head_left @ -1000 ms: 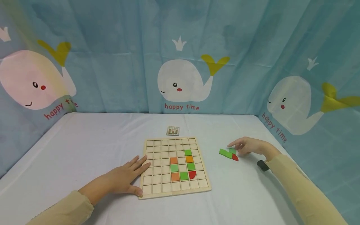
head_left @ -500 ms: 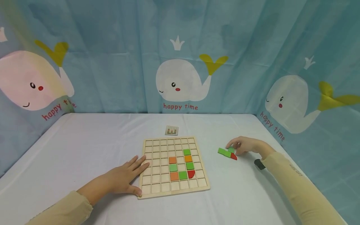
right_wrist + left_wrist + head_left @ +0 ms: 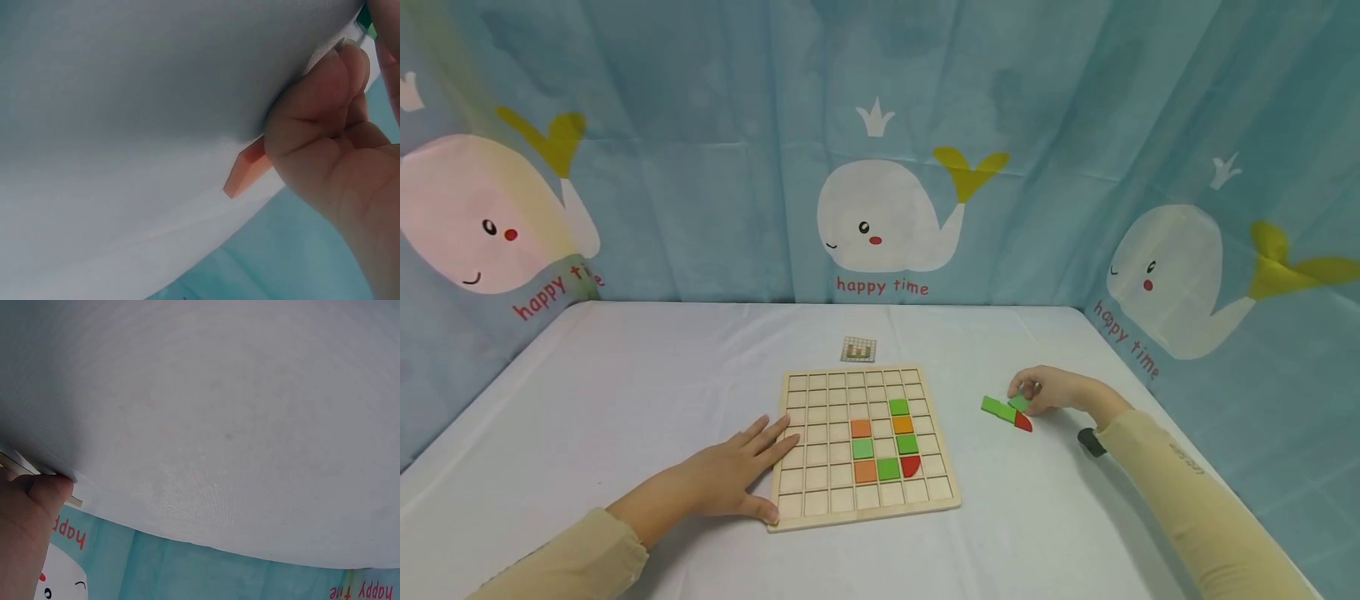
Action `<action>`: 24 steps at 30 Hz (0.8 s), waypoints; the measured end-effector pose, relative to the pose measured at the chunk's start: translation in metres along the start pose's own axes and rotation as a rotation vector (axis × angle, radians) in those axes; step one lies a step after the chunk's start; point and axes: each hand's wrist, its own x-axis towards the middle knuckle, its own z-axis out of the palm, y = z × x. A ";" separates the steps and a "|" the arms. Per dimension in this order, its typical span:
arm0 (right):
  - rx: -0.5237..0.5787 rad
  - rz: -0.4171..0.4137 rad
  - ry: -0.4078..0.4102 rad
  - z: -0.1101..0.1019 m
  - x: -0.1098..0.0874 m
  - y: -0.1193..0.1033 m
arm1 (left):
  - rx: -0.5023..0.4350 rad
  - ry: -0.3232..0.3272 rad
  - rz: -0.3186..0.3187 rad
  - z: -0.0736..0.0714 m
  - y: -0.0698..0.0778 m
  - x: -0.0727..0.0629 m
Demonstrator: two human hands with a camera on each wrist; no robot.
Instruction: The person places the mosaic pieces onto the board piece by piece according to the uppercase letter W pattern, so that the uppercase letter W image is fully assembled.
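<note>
- Pale green, flat and square, the tile (image 3: 1018, 403) is at the right of the white cloth-covered table (image 3: 700, 358), pinched, it appears, between the thumb and curled fingers of the right hand (image 3: 1056, 390); whether it has cleared the cloth I cannot tell.
- Left hand (image 3: 730, 471): fingers straight and spread, grasping nothing, resting on the left edge of the square, light wooden grid board (image 3: 817, 475), seemingly to steady it.
- Step in hand, as I judge it: taking up the tile. The next move calls for a firm pinch at its edges and a clean upward lift.
- Between it and the board, where 8 coloured tiles (image 3: 888, 469) sit in cells, lie a bright green strip (image 3: 998, 409) of seemingly 2 pieces and a red quarter-round piece (image 3: 1024, 422); a low sweep left could knock them.
- An orange block (image 3: 249, 169) shows just beside the right hand in its wrist view.
- A small black object (image 3: 1092, 442) lies by the right sleeve (image 3: 1165, 475); a small grid-printed card (image 3: 858, 349) lies beyond the board.
</note>
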 end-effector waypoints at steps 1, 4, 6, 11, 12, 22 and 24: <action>-0.002 -0.004 0.002 0.000 0.000 0.000 | 0.000 0.001 0.000 0.000 0.000 0.000; -0.014 -0.011 0.012 0.002 -0.001 0.001 | 0.002 0.005 0.002 0.000 0.000 -0.001; -0.027 -0.021 0.020 0.003 -0.002 0.001 | 0.002 0.006 0.003 -0.001 0.000 -0.001; -0.044 -0.044 0.059 0.003 -0.006 0.006 | 0.002 0.001 0.003 -0.001 0.000 0.000; -0.036 -0.046 0.070 0.003 -0.007 0.007 | 0.002 0.000 0.002 0.000 0.000 0.000; 0.088 -0.079 0.149 0.002 -0.020 -0.004 | -0.001 0.003 0.004 -0.001 0.001 -0.001; 0.128 -0.104 0.151 0.003 -0.024 -0.009 | -0.003 0.001 0.002 -0.002 0.002 -0.002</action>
